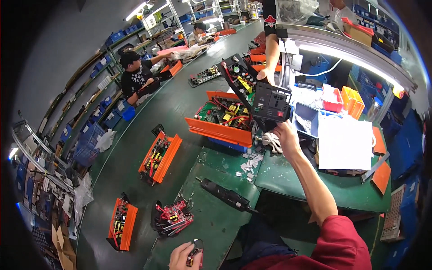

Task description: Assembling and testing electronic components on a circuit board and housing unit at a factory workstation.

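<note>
My right hand (286, 135) reaches forward and is closed on the lower edge of a black panel (271, 102) with a socket and a small red switch. A co-worker's hand (267, 74) touches the same panel from the far side. Beside the panel stands an opened orange housing (218, 130) filled with yellow and black components and wires. At the lower edge my left hand (181, 256) is closed around a small black part (196, 253) with red bits, partly hidden by the fingers. Just beyond it lies a black assembly with red wires (173, 217).
A black electric screwdriver (227, 195) lies on the green bench, near scattered small grey pieces (252, 164) and a white glove (272, 142). Two orange housings (162, 155) (123, 224) rest at left. A blue bin (306, 120) and white paper (345, 144) are at right. Co-workers sit beyond.
</note>
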A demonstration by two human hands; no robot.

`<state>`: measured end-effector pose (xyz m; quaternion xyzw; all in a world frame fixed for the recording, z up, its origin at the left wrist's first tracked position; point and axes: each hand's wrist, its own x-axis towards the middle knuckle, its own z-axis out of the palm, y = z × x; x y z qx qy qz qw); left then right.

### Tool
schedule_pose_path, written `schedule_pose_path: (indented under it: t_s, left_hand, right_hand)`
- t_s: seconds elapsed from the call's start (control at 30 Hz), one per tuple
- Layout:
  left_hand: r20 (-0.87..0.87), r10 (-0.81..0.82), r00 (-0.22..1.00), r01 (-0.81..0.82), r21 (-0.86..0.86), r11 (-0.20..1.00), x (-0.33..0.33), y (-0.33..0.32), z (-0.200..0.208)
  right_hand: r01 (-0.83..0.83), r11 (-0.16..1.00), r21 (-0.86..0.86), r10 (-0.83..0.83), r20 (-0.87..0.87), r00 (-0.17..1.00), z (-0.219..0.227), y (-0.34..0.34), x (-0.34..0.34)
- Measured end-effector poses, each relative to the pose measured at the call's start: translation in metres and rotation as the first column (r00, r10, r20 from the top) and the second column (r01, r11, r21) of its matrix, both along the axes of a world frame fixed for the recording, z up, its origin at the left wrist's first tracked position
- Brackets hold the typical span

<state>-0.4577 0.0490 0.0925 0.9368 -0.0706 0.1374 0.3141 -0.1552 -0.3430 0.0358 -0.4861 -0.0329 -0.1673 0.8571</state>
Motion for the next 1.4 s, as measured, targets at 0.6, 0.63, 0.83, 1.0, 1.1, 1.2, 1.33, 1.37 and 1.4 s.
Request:
schedule_pose_path:
  t_s: [0.6, 0.63, 0.83, 1.0, 1.1, 1.2, 1.33, 1.37, 1.4]
  left_hand:
    - [-0.005, -0.079, 0.997, 0.078, -0.111, 0.991, 0.028, -0.010, 0.019]
    - [-0.008, -0.078, 0.997, 0.077, -0.112, 0.991, 0.029, -0.012, 0.021]
    - [0.001, -0.040, 0.999, 0.031, -0.617, 0.786, 0.050, -0.009, 0.015]
    - [0.028, -0.176, 0.984, 0.078, -0.956, 0.284, 0.074, 0.040, 0.033]
    - [-0.069, 0.000, 0.998, -0.068, -0.993, 0.096, 0.079, 0.039, 0.050]
    - [-0.194, -0.129, 0.973, -0.158, -0.956, 0.245, 0.053, 0.021, 0.073]
    - [-0.240, -0.058, 0.969, -0.224, -0.954, 0.199, 0.030, 0.020, 0.063]
    - [-0.298, 0.020, 0.954, -0.292, -0.920, 0.263, 0.027, 0.020, 0.063]
    - [-0.339, 0.093, 0.936, -0.350, -0.878, 0.327, 0.027, 0.022, 0.065]
  right_hand:
    - [-0.185, 0.956, 0.228, 0.179, 0.046, 0.983, -0.001, -0.021, -0.071]
    - [-0.267, 0.932, 0.244, 0.252, 0.089, 0.964, -0.009, -0.027, -0.076]
    - [-0.338, 0.919, 0.203, 0.362, -0.090, 0.928, -0.025, 0.005, -0.117]
    - [-0.429, 0.871, 0.237, 0.481, -0.246, 0.841, -0.060, 0.030, -0.143]
    - [-0.438, 0.897, -0.065, 0.402, -0.295, 0.867, -0.081, 0.044, -0.152]
    - [-0.576, 0.698, -0.426, 0.383, -0.457, 0.803, -0.020, 0.081, -0.148]
    - [-0.535, 0.806, -0.254, 0.380, -0.472, 0.795, -0.033, 0.097, -0.153]
    - [-0.543, 0.839, -0.047, 0.485, -0.390, 0.783, -0.046, 0.095, -0.158]
    - [-0.496, 0.867, -0.048, 0.412, -0.489, 0.769, -0.072, 0.088, -0.164]
